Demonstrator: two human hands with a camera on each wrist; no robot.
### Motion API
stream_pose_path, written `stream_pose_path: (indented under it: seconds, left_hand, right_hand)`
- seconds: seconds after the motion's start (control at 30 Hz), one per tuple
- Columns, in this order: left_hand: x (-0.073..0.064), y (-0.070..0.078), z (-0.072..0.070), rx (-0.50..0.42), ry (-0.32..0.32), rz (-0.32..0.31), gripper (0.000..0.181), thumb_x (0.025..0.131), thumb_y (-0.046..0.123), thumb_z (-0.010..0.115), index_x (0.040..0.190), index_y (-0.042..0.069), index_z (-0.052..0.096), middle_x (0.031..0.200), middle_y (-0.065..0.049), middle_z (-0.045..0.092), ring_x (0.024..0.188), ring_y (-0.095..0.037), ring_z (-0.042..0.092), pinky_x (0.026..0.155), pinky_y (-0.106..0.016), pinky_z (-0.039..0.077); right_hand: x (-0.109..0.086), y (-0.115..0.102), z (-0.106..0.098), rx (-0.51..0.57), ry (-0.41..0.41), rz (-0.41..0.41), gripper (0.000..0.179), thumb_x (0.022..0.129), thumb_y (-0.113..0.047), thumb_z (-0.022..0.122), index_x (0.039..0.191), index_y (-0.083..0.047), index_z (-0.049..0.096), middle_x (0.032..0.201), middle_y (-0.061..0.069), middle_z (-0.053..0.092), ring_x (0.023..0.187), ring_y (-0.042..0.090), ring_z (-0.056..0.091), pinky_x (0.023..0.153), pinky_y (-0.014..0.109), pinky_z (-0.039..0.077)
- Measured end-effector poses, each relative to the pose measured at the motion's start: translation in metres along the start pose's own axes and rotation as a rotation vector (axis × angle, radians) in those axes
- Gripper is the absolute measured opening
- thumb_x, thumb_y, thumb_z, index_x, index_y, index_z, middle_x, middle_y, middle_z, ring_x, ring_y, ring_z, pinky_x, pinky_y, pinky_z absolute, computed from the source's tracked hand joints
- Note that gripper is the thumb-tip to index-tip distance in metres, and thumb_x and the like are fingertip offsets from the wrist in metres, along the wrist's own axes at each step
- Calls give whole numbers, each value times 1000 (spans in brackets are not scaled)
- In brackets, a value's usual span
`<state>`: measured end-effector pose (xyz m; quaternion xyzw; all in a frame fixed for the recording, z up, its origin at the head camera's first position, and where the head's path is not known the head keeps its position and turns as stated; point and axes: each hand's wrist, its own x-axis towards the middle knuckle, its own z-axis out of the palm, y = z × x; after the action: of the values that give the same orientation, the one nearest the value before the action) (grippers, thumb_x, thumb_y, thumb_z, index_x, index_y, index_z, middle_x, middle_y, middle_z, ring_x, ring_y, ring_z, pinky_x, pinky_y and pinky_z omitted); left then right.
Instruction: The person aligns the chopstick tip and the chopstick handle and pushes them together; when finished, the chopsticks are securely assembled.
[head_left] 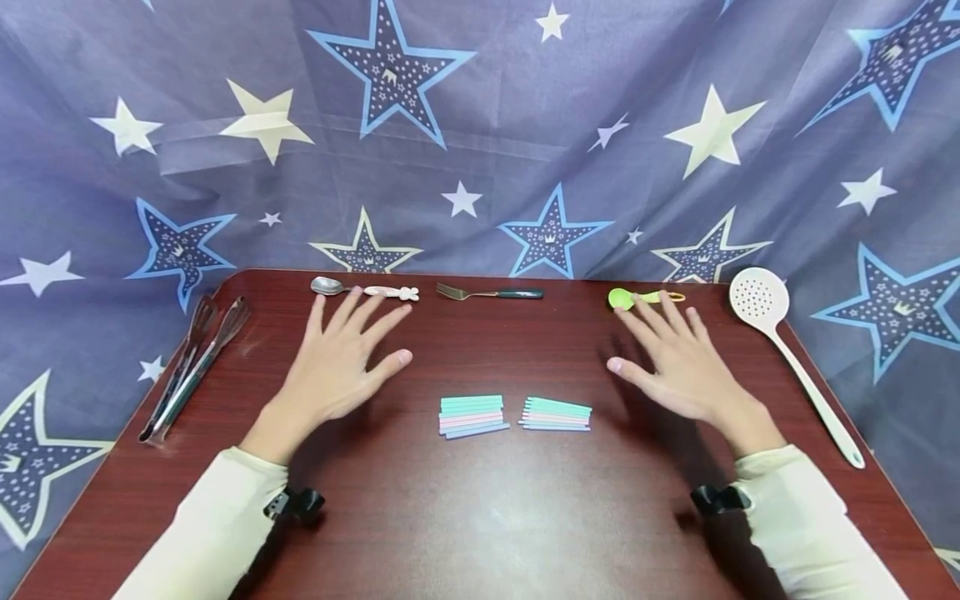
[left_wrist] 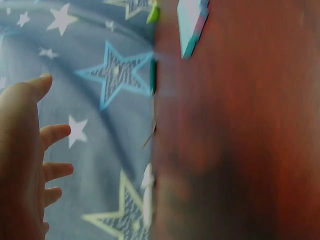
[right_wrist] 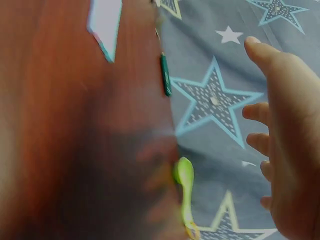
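Observation:
My left hand hovers over the left of the table with spread fingers and holds nothing. Beyond its fingertips lies a metal spoon with a white, animal-shaped handle end. My right hand is likewise spread and free, its fingertips nearest a small green spoon. Between the hands, two groups of short pastel sticks, in green, pink and blue, lie side by side. A fork with a dark green handle rests at the back middle. In the right wrist view, the green spoon shows below the fork handle.
Whisk-like tongs lie along the table's left edge. A white slotted skimmer lies along the right edge. Behind the dark red wooden table hangs a blue star-patterned cloth.

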<state>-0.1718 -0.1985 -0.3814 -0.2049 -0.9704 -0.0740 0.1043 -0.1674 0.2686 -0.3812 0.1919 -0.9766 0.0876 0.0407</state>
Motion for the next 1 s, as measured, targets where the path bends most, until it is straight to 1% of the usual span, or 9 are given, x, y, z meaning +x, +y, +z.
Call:
stream_pose_path:
  seconds: [0.17, 0.27, 0.33, 0.43, 0.57, 0.73, 0.8, 0.9, 1.0]
  left_hand:
    - [-3, 22, 18, -57, -21, 18, 63, 102, 66, 41, 158, 37, 40, 167, -9, 36, 159, -37, 22, 123, -67, 15]
    - [-6, 32, 29, -93, -37, 23, 62, 103, 66, 39, 158, 37, 40, 166, -8, 38, 158, -36, 25, 120, -64, 23]
    - [-9, 39, 36, -127, -47, 19, 61, 104, 66, 37, 158, 37, 41, 165, -7, 39, 158, -34, 27, 118, -63, 26]
    - [-13, 47, 45, -196, -56, 13, 57, 106, 61, 37, 156, 34, 44, 163, -7, 42, 154, -33, 33, 116, -62, 29]
    - [-15, 56, 57, -330, -67, 11, 52, 107, 52, 45, 152, 27, 52, 157, -8, 49, 146, -33, 44, 110, -60, 36]
    - [-13, 63, 76, -455, -80, 32, 44, 105, 42, 57, 143, 22, 62, 143, -4, 59, 131, -28, 53, 101, -54, 42]
    - [-13, 64, 82, -479, -56, 32, 39, 103, 37, 61, 138, 21, 67, 136, -3, 62, 124, -26, 55, 97, -50, 42]
    - [-14, 64, 90, -503, -4, 19, 31, 100, 32, 67, 129, 23, 73, 126, -1, 65, 115, -23, 56, 91, -44, 41]
    - [-16, 66, 95, -509, 45, 5, 27, 97, 30, 71, 122, 24, 77, 120, 1, 67, 111, -22, 56, 89, -42, 41]
  right_hand:
    - [0, -19, 26, 82, -7, -36, 71, 103, -58, 50, 161, -19, 38, 170, 14, 29, 161, 40, 12, 124, 68, 13]
    - [0, -29, 37, 136, -26, -45, 69, 103, -56, 51, 159, -18, 40, 169, 14, 31, 160, 40, 17, 123, 67, 17]
    - [0, -36, 43, 175, -33, -49, 68, 103, -55, 52, 158, -17, 42, 168, 14, 32, 159, 41, 21, 122, 67, 21]
    - [-1, -46, 51, 228, -27, -66, 65, 102, -52, 58, 155, -17, 46, 164, 13, 39, 155, 40, 30, 119, 66, 28]
    - [-3, -56, 63, 333, -16, -91, 57, 96, -42, 70, 146, -17, 58, 151, 9, 54, 142, 35, 45, 113, 60, 35]
    - [-5, -58, 76, 454, 28, -86, 41, 89, -27, 80, 128, -18, 72, 127, 3, 67, 120, 27, 53, 97, 49, 35]
    - [-4, -57, 80, 484, 52, -82, 35, 88, -23, 81, 122, -18, 75, 119, 2, 68, 113, 25, 54, 92, 46, 33]
    - [-1, -56, 84, 546, 64, -64, 28, 88, -19, 81, 116, -18, 78, 110, -1, 69, 107, 21, 54, 90, 43, 30]
    - [2, -54, 90, 574, 66, -57, 22, 88, -17, 79, 110, -20, 80, 104, -4, 69, 104, 19, 54, 90, 42, 29]
